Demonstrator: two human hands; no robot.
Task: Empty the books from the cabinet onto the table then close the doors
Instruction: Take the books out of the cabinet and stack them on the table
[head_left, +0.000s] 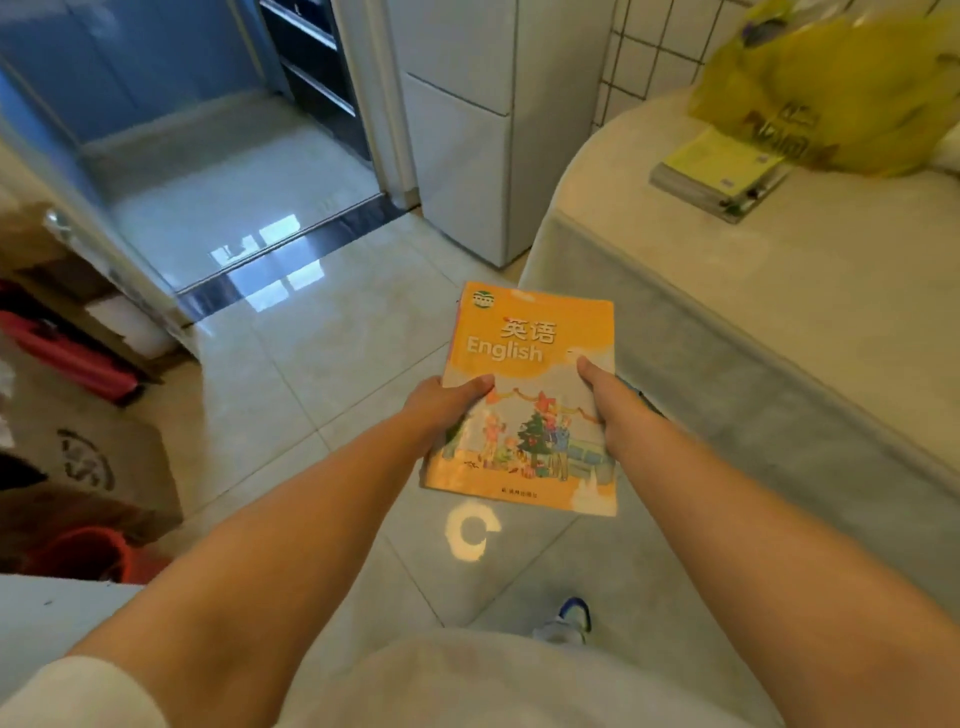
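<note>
Orange book (530, 395), cover titled "English" with a drawing of figures round a decorated tree, held face up and roughly level over the tiled floor (322, 338), just left of the bench (779, 322) edge and not touching it as far as the view shows. Left hand (447, 405) grips the book's left edge, thumb lying across the cover, fingers hidden beneath. Right hand (608, 400) grips the right edge the same way, thumb on top, fingers under and out of sight. Both forearms bare, reaching forward from the lower frame. Bench is covered in a pale cloth that hangs down its side. Far across the bench from the book: a stack of books (719, 174), yellow-green cover uppermost, partly under a yellow plastic bag (831, 88). Beyond the book, a white cabinet (462, 156) stands against the wall beside the bench; whether it has open doors cannot be told here. Left of that, a glass door (104, 171) and a dark threshold strip. Far left of the book: cardboard boxes (104, 452) and red items, blurred. Below the book on the floor, a bright curved patch of light (470, 530), and nearer the person, one blue and white shoe (569, 618).
</note>
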